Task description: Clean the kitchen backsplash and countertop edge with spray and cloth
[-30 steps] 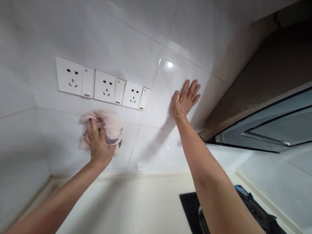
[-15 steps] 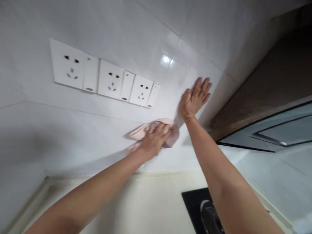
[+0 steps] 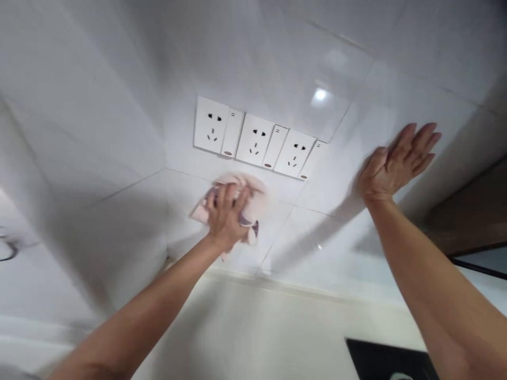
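A pale pink cloth (image 3: 200, 212) with darker purple patches lies bunched against the white tiled wall (image 3: 222, 47). Over it presses my left hand (image 3: 227, 216), its fingers bent into the fabric, just below the row of sockets. Blur softens the cloth's upper edge. My right hand (image 3: 398, 163) rests on the tiles further right, palm toward the wall, fingers stretched out and holding nothing.
Three white wall sockets (image 3: 255, 140) sit side by side above the cloth. Below the wall runs a pale countertop (image 3: 245, 327) with a black hob (image 3: 390, 359) at lower right. A dark range hood (image 3: 475, 206) juts in from the right.
My left hand has slid the cloth leftward along the wall, from below right of the sockets to beneath them. The view has turned left; my right hand stays on about the same tiles.
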A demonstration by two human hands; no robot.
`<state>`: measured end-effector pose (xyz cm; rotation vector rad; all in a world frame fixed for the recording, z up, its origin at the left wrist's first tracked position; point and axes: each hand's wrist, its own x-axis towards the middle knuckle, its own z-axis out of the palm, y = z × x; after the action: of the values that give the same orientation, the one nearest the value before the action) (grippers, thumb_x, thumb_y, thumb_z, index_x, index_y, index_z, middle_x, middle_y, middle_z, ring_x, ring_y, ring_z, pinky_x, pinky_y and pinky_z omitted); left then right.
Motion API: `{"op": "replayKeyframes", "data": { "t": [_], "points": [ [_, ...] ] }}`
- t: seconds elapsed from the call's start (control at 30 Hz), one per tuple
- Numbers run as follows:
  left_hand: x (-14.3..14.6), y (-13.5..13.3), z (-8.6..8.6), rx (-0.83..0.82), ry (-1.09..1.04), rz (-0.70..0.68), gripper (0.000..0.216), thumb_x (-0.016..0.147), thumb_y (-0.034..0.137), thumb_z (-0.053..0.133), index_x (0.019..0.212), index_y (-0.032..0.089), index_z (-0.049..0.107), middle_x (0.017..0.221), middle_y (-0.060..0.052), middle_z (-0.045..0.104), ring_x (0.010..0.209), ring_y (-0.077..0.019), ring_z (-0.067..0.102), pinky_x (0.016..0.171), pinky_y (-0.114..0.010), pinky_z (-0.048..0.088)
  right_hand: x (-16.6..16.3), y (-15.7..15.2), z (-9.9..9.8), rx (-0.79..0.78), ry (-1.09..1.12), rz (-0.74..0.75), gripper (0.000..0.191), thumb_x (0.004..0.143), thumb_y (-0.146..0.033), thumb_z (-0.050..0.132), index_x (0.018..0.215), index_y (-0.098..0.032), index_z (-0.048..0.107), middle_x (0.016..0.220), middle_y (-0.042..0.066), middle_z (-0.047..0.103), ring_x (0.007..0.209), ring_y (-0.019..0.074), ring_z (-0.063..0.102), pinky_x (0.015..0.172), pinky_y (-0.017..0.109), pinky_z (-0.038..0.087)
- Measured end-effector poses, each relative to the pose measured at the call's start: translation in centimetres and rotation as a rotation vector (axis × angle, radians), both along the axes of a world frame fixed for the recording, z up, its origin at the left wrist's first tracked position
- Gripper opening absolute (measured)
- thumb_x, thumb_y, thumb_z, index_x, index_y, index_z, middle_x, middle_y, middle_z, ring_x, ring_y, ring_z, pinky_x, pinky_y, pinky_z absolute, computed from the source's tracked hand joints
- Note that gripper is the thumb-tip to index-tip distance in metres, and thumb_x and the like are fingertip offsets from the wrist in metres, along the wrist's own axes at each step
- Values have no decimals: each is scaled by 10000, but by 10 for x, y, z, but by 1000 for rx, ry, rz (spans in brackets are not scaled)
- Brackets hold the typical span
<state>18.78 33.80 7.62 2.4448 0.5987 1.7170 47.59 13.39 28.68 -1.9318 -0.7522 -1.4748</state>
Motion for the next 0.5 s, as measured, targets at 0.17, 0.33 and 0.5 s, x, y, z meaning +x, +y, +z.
{"op": "replayKeyframes", "data": {
  "t": [0.17,0.33,0.5],
  "points": [
    [-59,45,3,-237,-250,391,871,842,503,714,1559,117,403,1678,-251,294,1575,-412,235,1260,-624,201,17,-1,4,-36,107,14,810,989,-551,197,1692,-160,103,1748,99,-46,1617,262,-124,1250,553,-63],
    [-36,26,11,-278,-324,407,897,855,408,707,1603,123,301,1707,-243,221,1610,-389,144,1285,-626,143,40,0,3,-34,35,33,858,962,-609,213,1691,-173,98,1745,115,-28,1616,275,-127,1237,610,-54],
    [36,-46,3,-40,121,60,1050,731,427,825,1623,201,320,1691,-206,285,1581,-493,142,1254,-723,72,66,-2,4,-47,13,70,923,956,-759,176,1694,-206,127,1748,92,-34,1611,225,-155,1227,631,-54]
  ]
}}
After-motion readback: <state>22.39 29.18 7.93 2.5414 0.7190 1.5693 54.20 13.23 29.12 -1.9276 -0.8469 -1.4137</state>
